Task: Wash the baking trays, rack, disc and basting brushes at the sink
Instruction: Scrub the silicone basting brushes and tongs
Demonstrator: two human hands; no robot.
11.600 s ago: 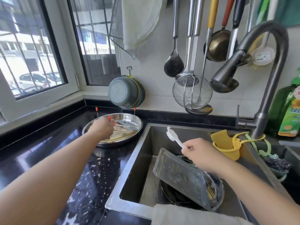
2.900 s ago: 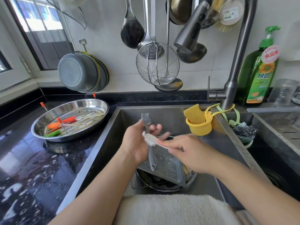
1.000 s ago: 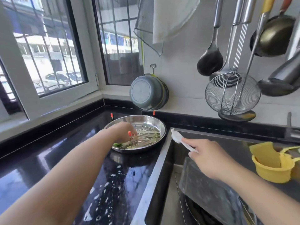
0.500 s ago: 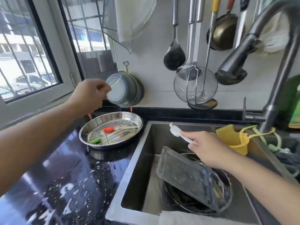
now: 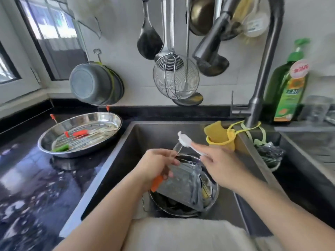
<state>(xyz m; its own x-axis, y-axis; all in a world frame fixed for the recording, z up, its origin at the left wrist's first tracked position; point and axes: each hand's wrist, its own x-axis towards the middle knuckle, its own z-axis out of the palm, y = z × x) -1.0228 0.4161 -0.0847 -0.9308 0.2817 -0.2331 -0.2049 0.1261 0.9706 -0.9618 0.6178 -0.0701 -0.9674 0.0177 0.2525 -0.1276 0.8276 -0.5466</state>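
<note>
Head view: over the sink (image 5: 145, 134), the left hand (image 5: 155, 165) grips an orange-handled basting brush (image 5: 157, 182) with a clear head. The right hand (image 5: 219, 165) holds a white scrubber (image 5: 184, 141), touching that head. Trays (image 5: 183, 183) lie in the sink below. More brushes wait in the pan (image 5: 79, 134) left of the sink. Brush-scrubbing seems in hand; next likely calls for rubbing the scrubber along the bristles.
</note>
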